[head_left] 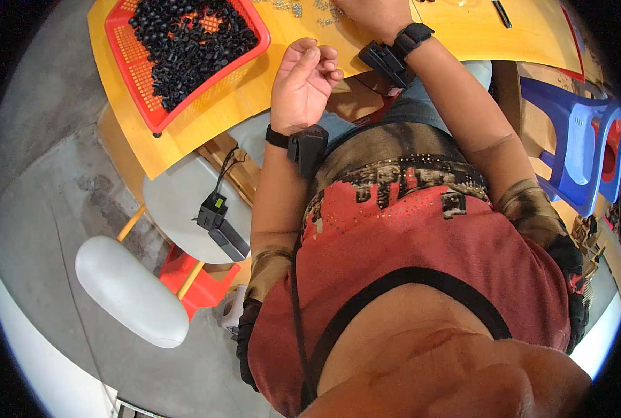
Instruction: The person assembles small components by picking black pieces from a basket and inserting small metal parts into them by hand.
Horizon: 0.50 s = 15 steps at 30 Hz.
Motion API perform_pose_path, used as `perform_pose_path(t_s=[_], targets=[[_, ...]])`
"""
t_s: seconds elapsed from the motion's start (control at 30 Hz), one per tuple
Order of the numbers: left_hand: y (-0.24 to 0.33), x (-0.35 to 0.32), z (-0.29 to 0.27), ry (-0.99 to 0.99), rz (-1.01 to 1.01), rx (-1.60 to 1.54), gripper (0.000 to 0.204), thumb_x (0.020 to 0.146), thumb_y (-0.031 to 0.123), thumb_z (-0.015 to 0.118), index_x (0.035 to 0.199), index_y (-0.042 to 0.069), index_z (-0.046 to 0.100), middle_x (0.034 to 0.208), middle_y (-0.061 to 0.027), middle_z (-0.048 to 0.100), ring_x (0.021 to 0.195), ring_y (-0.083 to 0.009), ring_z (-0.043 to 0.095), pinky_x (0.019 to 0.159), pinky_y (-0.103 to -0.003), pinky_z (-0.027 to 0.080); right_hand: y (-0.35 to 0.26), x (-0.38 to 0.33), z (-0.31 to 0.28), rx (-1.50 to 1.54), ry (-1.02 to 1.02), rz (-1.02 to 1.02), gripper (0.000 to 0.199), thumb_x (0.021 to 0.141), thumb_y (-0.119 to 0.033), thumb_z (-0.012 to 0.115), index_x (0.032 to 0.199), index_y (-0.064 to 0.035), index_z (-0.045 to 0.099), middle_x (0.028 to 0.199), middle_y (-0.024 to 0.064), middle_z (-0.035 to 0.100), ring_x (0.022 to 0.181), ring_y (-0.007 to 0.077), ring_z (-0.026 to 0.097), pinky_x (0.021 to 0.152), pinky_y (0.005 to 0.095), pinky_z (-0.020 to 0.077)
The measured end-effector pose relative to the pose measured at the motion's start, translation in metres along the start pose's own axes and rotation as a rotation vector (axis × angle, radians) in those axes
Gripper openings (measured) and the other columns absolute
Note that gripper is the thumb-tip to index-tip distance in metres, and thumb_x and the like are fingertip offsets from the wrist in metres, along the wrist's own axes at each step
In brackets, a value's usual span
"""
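Note:
My left hand [302,87] is palm up at the table's near edge, its fingers curled in and the thumb bent against them. What lies between the fingertips, if anything, is too small to make out. My right hand [379,15] reaches over the table close to small shiny metal pieces [328,10], and its fingers pass out of the picture at the top. More small metal pieces [287,7] lie to its left. A red plastic basket [260,43] left of my left hand holds many small black plastic parts [185,49]. Black devices are strapped to both wrists.
The yellow table [506,38] spans the top, with a black pen-like stick [501,13] at its right. A blue plastic chair [575,132] stands to the right. At the left is a grey padded chair [131,291] with a black device [220,223] on its seat, and a red stool [209,285] beneath.

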<state>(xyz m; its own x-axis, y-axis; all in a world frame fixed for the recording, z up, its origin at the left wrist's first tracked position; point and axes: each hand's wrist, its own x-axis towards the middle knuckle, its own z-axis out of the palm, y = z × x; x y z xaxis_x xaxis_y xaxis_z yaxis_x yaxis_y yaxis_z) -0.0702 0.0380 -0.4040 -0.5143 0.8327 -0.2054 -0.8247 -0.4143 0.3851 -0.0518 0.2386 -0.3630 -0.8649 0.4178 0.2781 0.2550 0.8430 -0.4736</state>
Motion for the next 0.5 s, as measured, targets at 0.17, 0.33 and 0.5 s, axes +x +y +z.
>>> perform_pose_path(t_s=[0.17, 0.33, 0.5], targets=[[-0.0007, 0.0004, 0.0003, 0.005, 0.012, 0.008, 0.012, 0.100, 0.011, 0.056, 0.111, 0.011, 0.060, 0.099, -0.0094, 0.064, 0.085, -0.0163, 0.054, 0.078, -0.033, 0.047, -0.0077, 0.0020, -0.0020, -0.007, 0.037, 0.063, 0.019, 0.077, -0.019, 0.067, 0.079, -0.0015, 0.072, 0.081, 0.0205, 0.065, 0.085, 0.0381, 0.061, 0.077, 0.0457, 0.0507], [-0.0006, 0.0007, 0.0018, 0.008, 0.013, 0.012, 0.012, 0.099, 0.011, 0.057, 0.111, 0.011, 0.060, 0.099, -0.0092, 0.064, 0.085, -0.0161, 0.054, 0.078, -0.033, 0.047, -0.0070, 0.0017, -0.0065, 0.000, -0.009, 0.085, 0.018, 0.077, -0.017, 0.065, 0.079, -0.0008, 0.072, 0.083, 0.0217, 0.065, 0.082, 0.0390, 0.061, 0.075, 0.0462, 0.0509], [-0.0009, 0.0005, 0.0007, 0.022, 0.020, 0.024, 0.014, 0.097, 0.012, 0.060, 0.110, 0.011, 0.057, 0.099, -0.0107, 0.065, 0.085, -0.0158, 0.057, 0.077, -0.034, 0.048, -0.0035, -0.0006, -0.0044, 0.034, 0.045, 0.062, 0.017, 0.077, -0.016, 0.065, 0.079, -0.0007, 0.072, 0.082, 0.0215, 0.065, 0.082, 0.0388, 0.061, 0.075, 0.0455, 0.0511]])
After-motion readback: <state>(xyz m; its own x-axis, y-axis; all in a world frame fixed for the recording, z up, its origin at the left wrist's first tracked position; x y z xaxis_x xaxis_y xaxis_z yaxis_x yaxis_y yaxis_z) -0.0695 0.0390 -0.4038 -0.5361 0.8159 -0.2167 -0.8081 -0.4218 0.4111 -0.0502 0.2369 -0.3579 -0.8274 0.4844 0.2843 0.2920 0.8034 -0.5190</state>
